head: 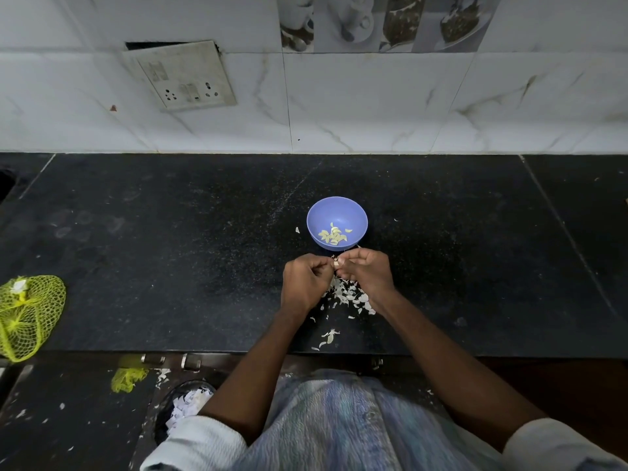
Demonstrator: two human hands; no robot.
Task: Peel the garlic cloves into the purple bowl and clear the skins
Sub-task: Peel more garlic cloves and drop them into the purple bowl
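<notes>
The purple bowl (353, 212) stands on the black counter and holds several peeled garlic cloves (332, 235). Just in front of it, my left hand (303, 283) and my right hand (367, 275) meet, and both pinch one small garlic clove (335, 263) between their fingertips. A heap of white garlic skins (348, 294) lies on the counter under and behind my hands, with more scraps trailing toward the counter's front edge.
A yellow net bag (29, 312) lies at the counter's left edge. Below the counter, a dark bin (183, 407) holds white skins, and a yellow net scrap (127, 379) lies nearby. A tiled wall with a socket panel (183, 76) rises behind.
</notes>
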